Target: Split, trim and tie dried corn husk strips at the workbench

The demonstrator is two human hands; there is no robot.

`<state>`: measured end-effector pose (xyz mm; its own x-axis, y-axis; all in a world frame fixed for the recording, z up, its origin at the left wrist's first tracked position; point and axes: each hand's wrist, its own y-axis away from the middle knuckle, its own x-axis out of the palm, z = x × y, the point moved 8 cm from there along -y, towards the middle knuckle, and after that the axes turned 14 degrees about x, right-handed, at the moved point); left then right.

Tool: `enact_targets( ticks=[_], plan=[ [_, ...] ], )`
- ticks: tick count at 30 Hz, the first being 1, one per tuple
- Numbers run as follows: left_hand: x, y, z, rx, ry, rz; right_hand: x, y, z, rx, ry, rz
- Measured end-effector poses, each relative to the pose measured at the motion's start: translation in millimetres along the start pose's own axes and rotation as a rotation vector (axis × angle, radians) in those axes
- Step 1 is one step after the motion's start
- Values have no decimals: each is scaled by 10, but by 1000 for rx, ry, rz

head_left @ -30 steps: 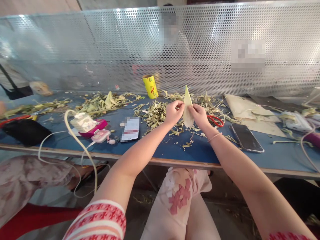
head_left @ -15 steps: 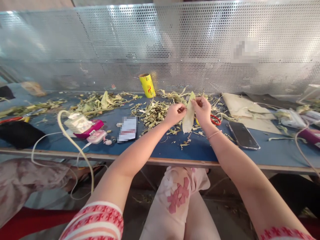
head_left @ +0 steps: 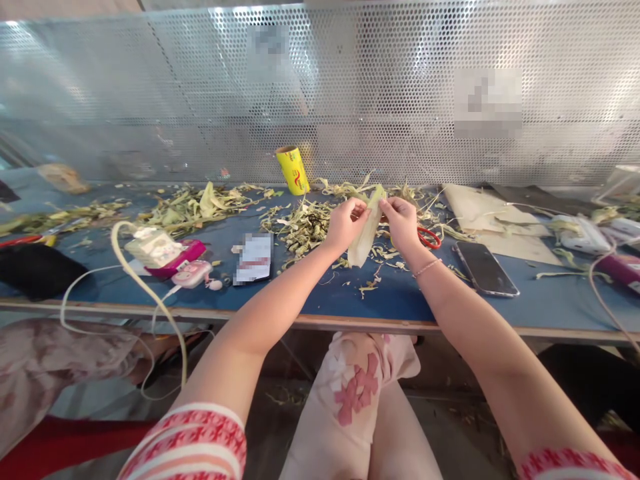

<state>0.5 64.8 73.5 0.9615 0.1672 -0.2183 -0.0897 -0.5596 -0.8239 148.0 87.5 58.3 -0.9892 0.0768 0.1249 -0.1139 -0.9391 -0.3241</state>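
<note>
A long pale green husk leaf [head_left: 363, 239] hangs between my two hands above the blue table. My left hand [head_left: 349, 221] pinches its left edge near the top. On the other side, my right hand [head_left: 399, 217] grips the leaf's upper right edge between thumb and fingers. Behind and left of my left hand lies a heap of shredded and knotted husk pieces [head_left: 305, 227]. Red-handled scissors [head_left: 429, 237] show partly beside my right wrist. Small husk scraps [head_left: 369, 288] lie on the table below the leaf.
A yellow tube [head_left: 293, 171] stands near the perforated metal panel [head_left: 340, 87]. One phone [head_left: 254, 259] lies left, another [head_left: 486, 268] right. A cream cable [head_left: 150, 293] loops over the table edge [head_left: 280, 323]. More husks [head_left: 200, 207] lie back left; brown sheets [head_left: 500, 220] lie right.
The leaf has shifted left and now tilts, its lower end toward my left forearm. Both hands have moved slightly left, still holding it.
</note>
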Motion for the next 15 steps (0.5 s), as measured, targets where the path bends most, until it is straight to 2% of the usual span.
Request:
enact_targets(
  ticks=[6,9,12,15],
  plan=[
    [-16,-26,-36,70,-88,-5,34,1,-34,21,-5,23],
    [-32,-33,1,78,-122,-14,68,-37,-8,56,65,79],
    [-97,-43,134,27,-138,-64,-38,-134,47,82,351,107],
    [-194,-51,337,-86,-113,-145,-392,-245,98,19,928,-71]
  ],
)
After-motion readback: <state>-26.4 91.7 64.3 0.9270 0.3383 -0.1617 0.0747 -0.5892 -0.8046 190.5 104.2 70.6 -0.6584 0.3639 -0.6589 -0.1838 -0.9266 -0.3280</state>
